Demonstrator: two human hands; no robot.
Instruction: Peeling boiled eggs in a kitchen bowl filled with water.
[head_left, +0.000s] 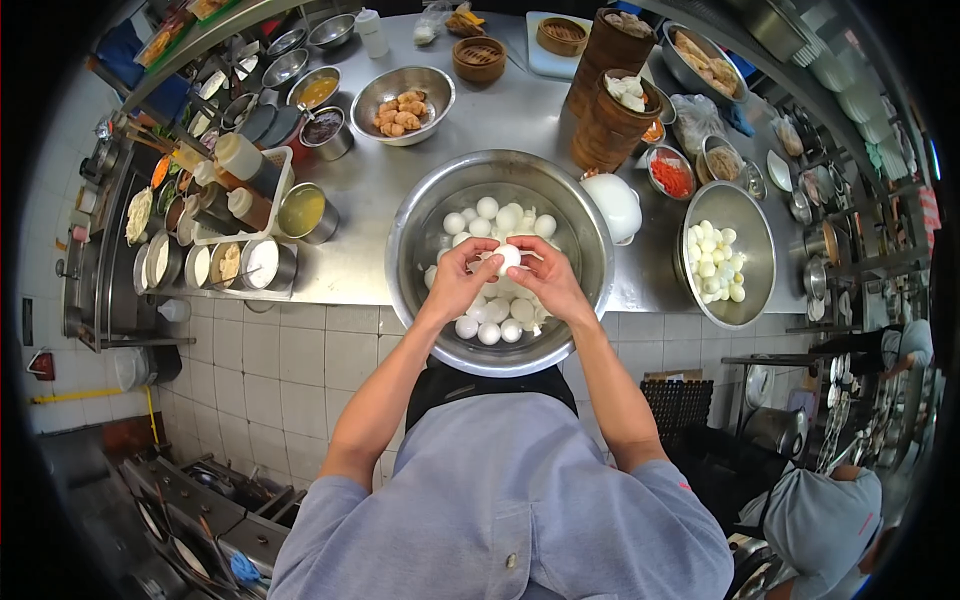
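Between the fingers of my left hand (463, 276) and my right hand (551, 276) is a white egg (508, 257), gripped from both sides. Both hands are over a wide stainless steel basin (411, 247), which overhangs the front edge of the counter. Many white eggs (489, 333) lie in the basin in what looks like water, with bits of shell among them. Some of these eggs are hidden beneath my hands. To the right, smaller peeled eggs (716, 259) fill the bottom of a steel bowl (757, 292).
Bamboo steamers (607, 150) and a white rounded container (613, 206) stand just beyond the basin's right rim. A perforated bowl (442, 90) holds browned food pieces. Sauce bottles (244, 161) crowd a white basket (283, 169) at left. Two people (821, 517) are at the right.
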